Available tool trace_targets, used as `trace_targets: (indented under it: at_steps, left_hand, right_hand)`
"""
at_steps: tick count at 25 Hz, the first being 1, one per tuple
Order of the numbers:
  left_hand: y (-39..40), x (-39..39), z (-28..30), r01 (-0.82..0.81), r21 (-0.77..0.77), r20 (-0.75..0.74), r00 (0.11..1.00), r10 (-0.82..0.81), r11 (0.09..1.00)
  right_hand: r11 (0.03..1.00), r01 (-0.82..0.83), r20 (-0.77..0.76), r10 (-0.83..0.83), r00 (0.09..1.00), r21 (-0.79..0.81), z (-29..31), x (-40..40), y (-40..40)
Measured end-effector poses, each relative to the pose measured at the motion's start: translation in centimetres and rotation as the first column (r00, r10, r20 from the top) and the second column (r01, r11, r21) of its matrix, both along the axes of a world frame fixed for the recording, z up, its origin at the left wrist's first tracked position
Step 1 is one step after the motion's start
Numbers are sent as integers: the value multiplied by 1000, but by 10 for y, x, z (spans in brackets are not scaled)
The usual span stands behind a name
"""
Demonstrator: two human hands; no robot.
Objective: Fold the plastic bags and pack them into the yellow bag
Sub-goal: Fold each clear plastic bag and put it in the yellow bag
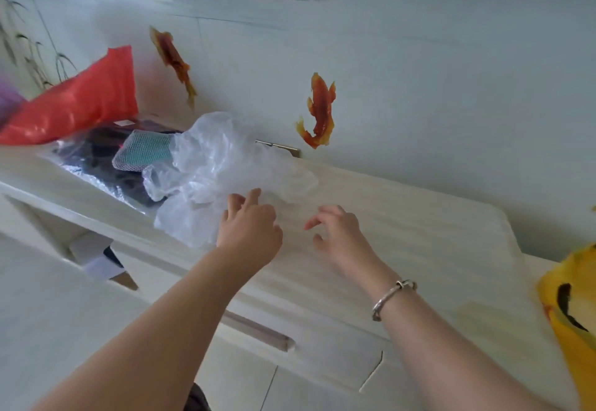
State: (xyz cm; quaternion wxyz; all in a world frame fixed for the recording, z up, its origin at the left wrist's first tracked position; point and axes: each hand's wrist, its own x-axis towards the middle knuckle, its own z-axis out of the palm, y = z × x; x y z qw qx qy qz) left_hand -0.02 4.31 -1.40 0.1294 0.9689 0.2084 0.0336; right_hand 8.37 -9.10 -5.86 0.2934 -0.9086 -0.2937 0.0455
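The clear plastic bag [219, 169] lies crumpled, translucent and unfolded.

The pale table [403, 217] holds a crumpled clear bag [219, 169], a red bag [80, 104], a dark shiny packet [96, 159] and a yellow bag [574, 307].

Crumpled clear plastic bags [222, 165] heap on the cabinet; yellow bag [574, 307] (seemingly open) far right.

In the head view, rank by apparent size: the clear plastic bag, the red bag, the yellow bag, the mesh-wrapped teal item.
1. clear plastic bag
2. red bag
3. yellow bag, cut off by the frame edge and nearer the camera, so its rank is unsure
4. mesh-wrapped teal item
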Motion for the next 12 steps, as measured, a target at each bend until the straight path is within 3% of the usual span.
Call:
trace_targets:
  at_steps: [2,5,7,10,12]
  left_hand:
    - [8,3,-2,11,43,75,997,-15,999]
    - [11,11,1,-23,251,273,961,-48,968]
    - [13,14,1,-36,320,236,971,-42,947]
    - [17,16,-4,-27,300,63,998,8,954]
    - [18,19,-5,-19,212,169,985,-18,977]
  right_hand:
    - [1000,5,2,-5,1000,-18,-9,1,15]
    - [1000,5,27,-4,1000,-17,-14,3,25]
    - [1000,0,17,0,1000,-3,-14,3,26]
    - [1000,8,-5,-8,1000,28,-10,1,24]
    - [996,14,-31,-11,999,85,-4,-1,20]
